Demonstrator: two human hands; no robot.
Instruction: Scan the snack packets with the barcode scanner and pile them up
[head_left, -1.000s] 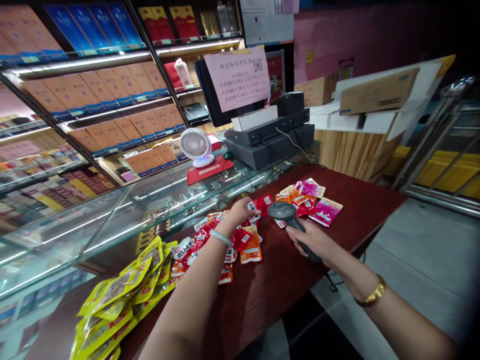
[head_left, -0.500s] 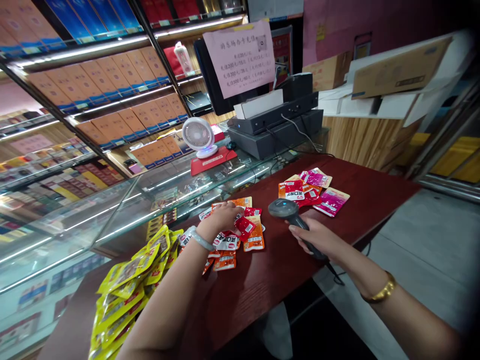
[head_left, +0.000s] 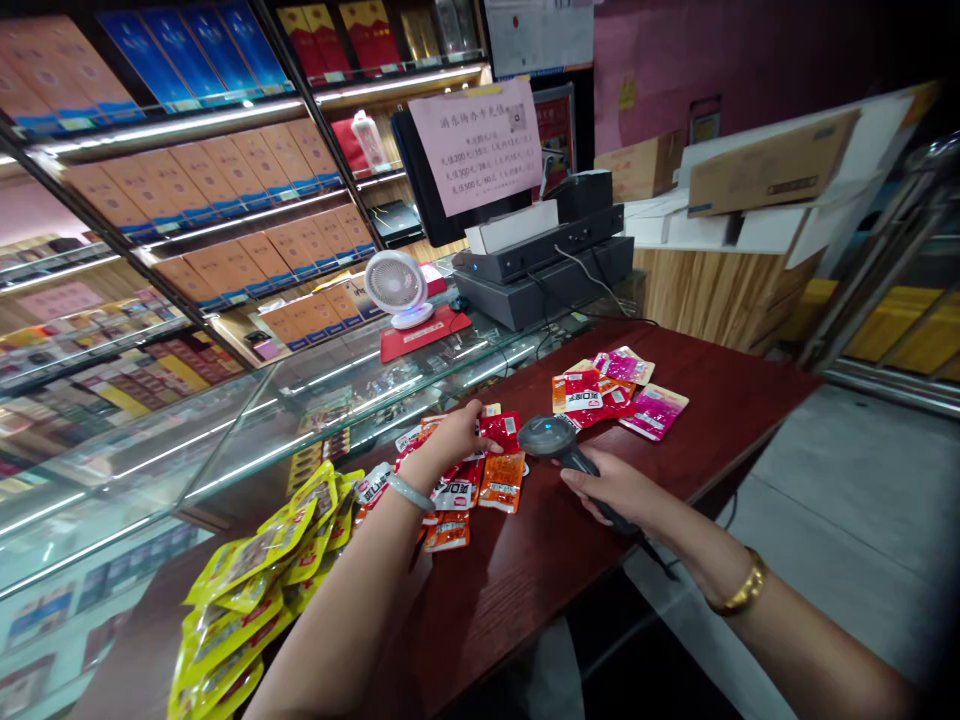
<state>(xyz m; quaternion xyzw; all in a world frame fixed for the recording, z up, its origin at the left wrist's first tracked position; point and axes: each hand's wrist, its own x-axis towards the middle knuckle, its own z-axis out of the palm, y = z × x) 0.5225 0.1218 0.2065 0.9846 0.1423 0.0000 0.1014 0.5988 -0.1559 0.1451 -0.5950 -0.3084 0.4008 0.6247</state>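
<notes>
The left hand (head_left: 454, 440) is narrow, its thumb and fingers holding a small shiny red plastic packet (head_left: 501, 430) by its left end. The right hand (head_left: 607, 490) is closed around the handle of a dark grey barcode scanner (head_left: 555, 440), whose rounded head is just beside this packet, at its three o'clock. At four o'clock from the left hand lies a small orange plastic packet (head_left: 501, 485), on the edge of a loose pile of red, white and orange packets (head_left: 454, 495). At two o'clock from the scanner head is another pile of red, orange and magenta packets (head_left: 589, 395). At eight o'clock from the left hand rest large overlapping yellow plastic packets (head_left: 262, 560). All these piles lie on a dark red wooden table (head_left: 555, 570). Farther, at eleven o'clock, a round white fan (head_left: 397, 285) stands on a flat red mat (head_left: 424, 337).
</notes>
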